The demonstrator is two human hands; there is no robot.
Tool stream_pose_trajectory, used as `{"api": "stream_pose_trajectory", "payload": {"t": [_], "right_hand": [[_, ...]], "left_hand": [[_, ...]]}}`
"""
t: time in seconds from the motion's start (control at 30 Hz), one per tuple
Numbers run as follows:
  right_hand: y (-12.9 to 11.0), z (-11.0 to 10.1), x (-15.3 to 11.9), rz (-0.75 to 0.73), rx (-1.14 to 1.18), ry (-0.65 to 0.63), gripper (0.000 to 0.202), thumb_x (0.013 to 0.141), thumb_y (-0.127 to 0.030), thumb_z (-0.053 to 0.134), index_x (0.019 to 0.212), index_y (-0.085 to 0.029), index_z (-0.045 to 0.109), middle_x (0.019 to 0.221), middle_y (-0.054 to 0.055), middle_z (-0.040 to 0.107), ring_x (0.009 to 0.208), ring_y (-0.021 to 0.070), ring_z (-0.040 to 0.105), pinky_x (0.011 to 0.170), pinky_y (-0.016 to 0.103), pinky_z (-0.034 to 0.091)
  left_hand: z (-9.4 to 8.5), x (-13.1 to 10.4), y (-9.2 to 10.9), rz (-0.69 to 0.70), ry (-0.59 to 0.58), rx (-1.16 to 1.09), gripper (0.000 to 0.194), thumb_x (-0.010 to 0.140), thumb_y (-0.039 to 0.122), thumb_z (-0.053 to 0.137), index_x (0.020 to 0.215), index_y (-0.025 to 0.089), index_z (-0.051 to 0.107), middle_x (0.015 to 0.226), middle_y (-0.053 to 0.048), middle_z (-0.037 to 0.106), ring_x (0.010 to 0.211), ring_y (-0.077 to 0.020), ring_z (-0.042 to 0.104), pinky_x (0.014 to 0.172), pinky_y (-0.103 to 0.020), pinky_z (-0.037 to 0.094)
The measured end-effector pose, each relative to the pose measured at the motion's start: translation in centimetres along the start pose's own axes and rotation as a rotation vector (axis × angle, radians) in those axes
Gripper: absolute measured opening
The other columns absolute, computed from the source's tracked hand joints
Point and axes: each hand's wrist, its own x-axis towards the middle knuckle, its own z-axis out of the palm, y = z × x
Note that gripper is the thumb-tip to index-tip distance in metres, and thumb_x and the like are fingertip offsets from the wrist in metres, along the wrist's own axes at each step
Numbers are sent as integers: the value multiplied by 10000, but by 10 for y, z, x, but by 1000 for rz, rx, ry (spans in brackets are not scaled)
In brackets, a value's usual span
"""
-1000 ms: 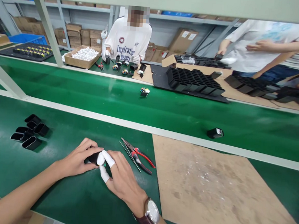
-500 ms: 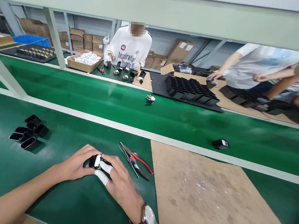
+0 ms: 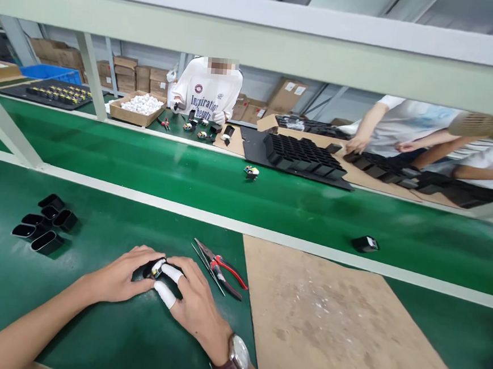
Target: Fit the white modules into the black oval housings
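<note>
Between my hands is a black housing (image 3: pixel 149 270) with a small circuit assembly (image 3: pixel 157 267), white and yellow, at its open end. Fingers and thumb of my left hand (image 3: pixel 126 274) wrap round the housing from the left. My right hand (image 3: pixel 195 297), with white covers on two fingertips and a watch at the wrist, pinches the circuit assembly from the right. Red-handled pliers (image 3: pixel 222 271) and thin tweezers (image 3: pixel 208 268) lie just right of my hands. Several empty black housings (image 3: pixel 48 241) stand on the green bench at the left.
A stained cardboard sheet (image 3: pixel 325 316) covers the bench at right. Beyond the pale rail (image 3: pixel 184 216), a circuit assembly (image 3: pixel 251 172) and a black housing (image 3: pixel 365 244) lie on the green belt (image 3: pixel 146 159). People work across it beside housings (image 3: pixel 304 155). A frame beam crosses above.
The view has tilted upward slightly. The circuit assembly in my hands looks turned and lower in the housing. On the belt, the loose assembly has moved slightly right. Across it, a person's hand has shifted.
</note>
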Motion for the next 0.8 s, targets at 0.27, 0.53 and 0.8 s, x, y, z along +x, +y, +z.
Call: {"api": "stream_pose_trajectory", "payload": {"t": [0.27,0.53,0.8], "right_hand": [[26,-10,-3,160,-643,32,156,965,-85,536,993,-177,659,954,139,620,841,285,560,730,455,526],[19,-4,-13,138,-628,-179,461,783,47,535,1200,-112,652,1176,172,620,1036,321,561,863,466,529],[21,0,-10,16,-518,-200,439,811,55,530,1210,-96,634,1081,141,634,947,292,565,801,432,558]], "left_hand": [[0,-1,-8,-56,70,77,413,1025,240,600,1437,256,578,1240,-94,704,1136,-253,642,992,-399,562],[-7,-3,-8,-182,-7,19,693,914,286,777,1536,312,475,1492,-107,571,1172,-266,642,1030,-420,556],[-9,0,-6,-178,-37,28,568,899,280,816,1414,299,575,1199,-49,682,960,-212,636,886,-339,550]]}}
